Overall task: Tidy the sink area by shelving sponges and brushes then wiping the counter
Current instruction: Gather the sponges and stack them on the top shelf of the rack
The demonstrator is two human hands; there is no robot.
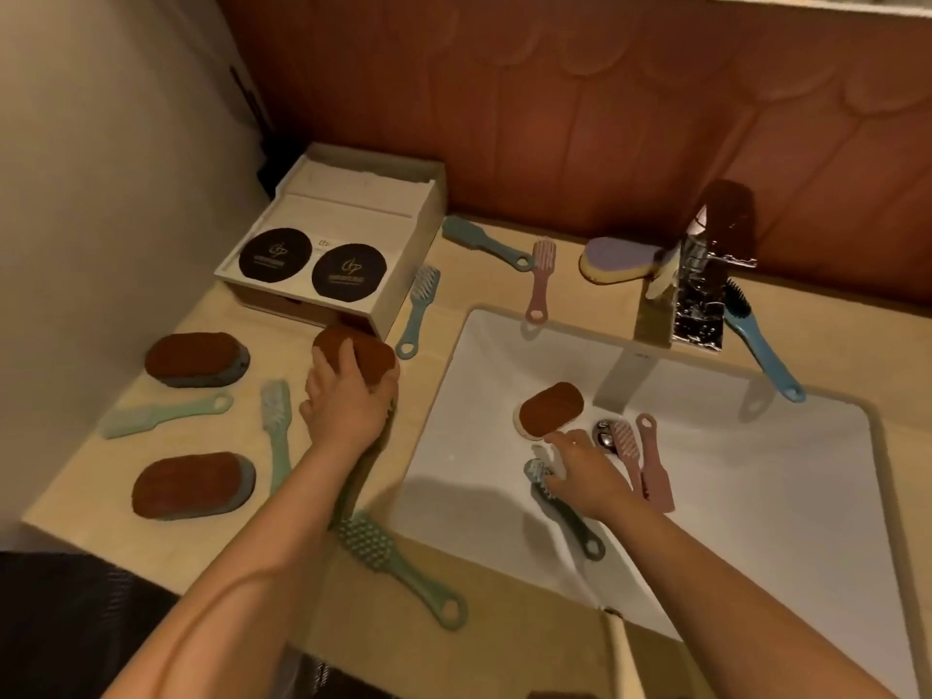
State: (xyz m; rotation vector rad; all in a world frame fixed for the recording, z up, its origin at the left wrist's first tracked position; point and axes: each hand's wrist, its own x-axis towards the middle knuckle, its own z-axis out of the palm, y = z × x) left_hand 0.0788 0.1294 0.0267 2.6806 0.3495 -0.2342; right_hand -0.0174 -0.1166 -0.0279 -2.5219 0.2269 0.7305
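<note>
1. While the left hand (348,396) lies on the table (454,274) just in front of the white shelf box (333,244), its fingers (345,358) are curled over a brown-topped sponge (355,353), which is held at the mouth of the box's lower opening.
2. That sponge's long axis is seen running from upper left to lower right, roughly along the front edge of the box; a short push away from the body is judged enough to shelve it.
3. Down in the sink (731,496), the right hand (590,471) is spread loosely, nothing being gripped. A second brown sponge (552,408) lies just beyond its fingertips, toward the faucet (701,285), with its long axis slanting up to the right.
4. A dark green brush (565,517) lies partly under the right palm, handle pointing toward the body, and two pink brushes (640,456) lie just to the right of the hand, beside the drain.
5. Whether the sink sponge is touched by the fingertips cannot be told.
6. Two more sponges and several brushes are left on the table, nearer the left hand.
</note>
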